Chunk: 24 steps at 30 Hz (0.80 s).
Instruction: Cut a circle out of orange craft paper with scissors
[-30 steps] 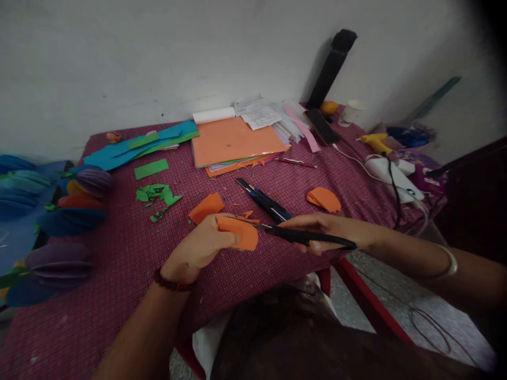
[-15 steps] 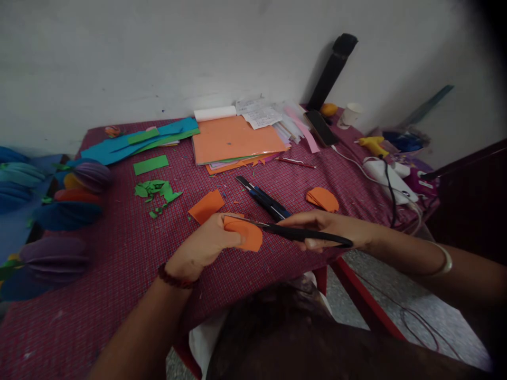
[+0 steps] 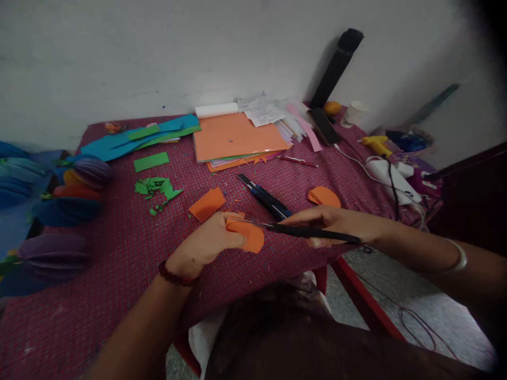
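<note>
while the left hand (image 3: 206,241) is pinching part-rounded orange paper (image 3: 254,240) over the bench (image 3: 130,253), the right hand (image 3: 336,220) is holding black scissors (image 3: 312,232) at its upper edge. rounded pieces (image 3: 326,196) are lying nearby, apparently finished; an orange rectangle (image 3: 208,205) is lying seemingly untrimmed.

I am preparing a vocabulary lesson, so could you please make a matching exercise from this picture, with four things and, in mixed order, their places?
Things:
1. black-handled scissors
2. orange paper with a rounded edge
3. crumpled green paper scraps
4. yellow glue gun

Places:
A. just below the flat green paper rectangle in the picture
B. held in the left hand
C. near the white paper cup
D. held in the right hand

Right pairs: 1-D, 2-B, 3-A, 4-C
</note>
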Each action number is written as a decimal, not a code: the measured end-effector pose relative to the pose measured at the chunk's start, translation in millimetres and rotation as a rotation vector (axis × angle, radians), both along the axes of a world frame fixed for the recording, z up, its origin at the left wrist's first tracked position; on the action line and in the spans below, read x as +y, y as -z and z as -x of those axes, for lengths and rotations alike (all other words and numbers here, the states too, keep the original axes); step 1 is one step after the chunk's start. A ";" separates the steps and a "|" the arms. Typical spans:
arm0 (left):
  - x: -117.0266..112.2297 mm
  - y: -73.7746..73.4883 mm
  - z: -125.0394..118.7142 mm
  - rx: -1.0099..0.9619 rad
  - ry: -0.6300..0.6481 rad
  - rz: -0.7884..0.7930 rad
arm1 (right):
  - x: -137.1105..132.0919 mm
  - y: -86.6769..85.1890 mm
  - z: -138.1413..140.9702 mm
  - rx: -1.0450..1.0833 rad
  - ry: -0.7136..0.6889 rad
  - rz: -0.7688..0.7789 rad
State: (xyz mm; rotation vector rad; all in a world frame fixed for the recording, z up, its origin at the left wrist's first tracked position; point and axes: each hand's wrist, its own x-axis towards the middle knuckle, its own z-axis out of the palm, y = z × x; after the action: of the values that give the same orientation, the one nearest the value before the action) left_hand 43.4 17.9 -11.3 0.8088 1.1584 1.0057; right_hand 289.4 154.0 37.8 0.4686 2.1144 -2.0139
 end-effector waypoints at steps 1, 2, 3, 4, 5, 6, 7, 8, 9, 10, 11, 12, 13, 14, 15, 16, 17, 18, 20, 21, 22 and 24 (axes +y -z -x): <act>0.0 -0.3 0.0 0.013 0.012 -0.006 | -0.1 -2.2 0.7 -0.018 -0.009 0.028; 0.0 -0.4 0.0 0.026 0.022 -0.011 | -0.1 -4.4 1.3 -0.037 -0.016 0.049; 0.1 -0.4 0.1 0.041 0.029 -0.014 | 0.3 -6.5 1.7 -0.053 -0.021 0.059; 0.1 -0.3 0.0 0.059 0.034 -0.012 | 1.1 -8.3 1.8 -0.066 -0.027 0.065; 0.2 -0.5 -0.1 0.075 0.037 -0.007 | 2.1 -9.8 1.9 -0.076 -0.035 0.070; 0.4 -0.8 -0.3 0.092 0.042 0.000 | 3.3 -11.0 1.7 -0.085 -0.042 0.075; 0.6 -1.4 -0.6 0.106 0.044 0.004 | 4.7 -11.8 1.5 -0.092 -0.048 0.082; 0.8 -2.3 -1.1 0.117 0.046 0.006 | 6.0 -12.4 1.2 -0.098 -0.056 0.091; 1.1 -3.2 -1.6 0.124 0.049 0.006 | 7.3 -12.8 0.9 -0.102 -0.062 0.099; 1.4 -4.1 -2.1 0.127 0.049 0.003 | 8.5 -13.0 0.6 -0.104 -0.069 0.103; 1.7 -4.8 -2.5 0.130 0.047 0.000 | 9.6 -13.0 0.3 -0.105 -0.076 0.101; 1.9 -5.1 -2.8 0.137 0.047 0.000 | 10.5 -13.1 -0.1 -0.104 -0.083 0.091; 2.0 -5.1 -3.0 0.143 0.050 -0.001 | 11.3 -13.2 -0.4 -0.101 -0.088 0.071; 2.0 -4.8 -3.1 0.151 0.054 -0.001 | 11.9 -13.5 -0.6 -0.097 -0.093 0.043; 1.9 -4.2 -3.2 0.162 0.058 -0.001 | 12.6 -14.2 -0.7 -0.098 -0.101 0.014; 1.7 -3.5 -3.2 0.171 0.064 0.001 | 13.3 -15.3 -0.7 -0.100 -0.111 -0.010; 1.3 -2.8 -3.2 0.180 0.072 0.007 | 14.0 -16.8 -0.5 -0.104 -0.121 -0.022; 1.0 -2.4 -3.3 0.189 0.078 0.017 | 14.9 -18.8 0.0 -0.108 -0.132 -0.026; 0.4 -2.8 -3.6 0.218 0.103 0.036 | 17.3 -23.9 1.6 -0.119 -0.150 -0.028; 0.2 -3.6 -3.8 0.240 0.117 0.040 | 18.6 -26.8 2.9 -0.127 -0.157 -0.041; 0.2 -4.9 -4.1 0.265 0.127 0.038 | 19.9 -29.7 4.5 -0.134 -0.162 -0.063; 0.5 -8.3 -4.8 0.317 0.135 0.030 | 22.0 -34.9 8.3 -0.155 -0.178 -0.117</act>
State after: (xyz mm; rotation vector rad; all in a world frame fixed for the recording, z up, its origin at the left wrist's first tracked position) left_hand 48.2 18.4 -2.9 1.0336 1.3636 0.7633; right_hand 281.1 176.0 72.7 0.4234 2.1054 -1.7088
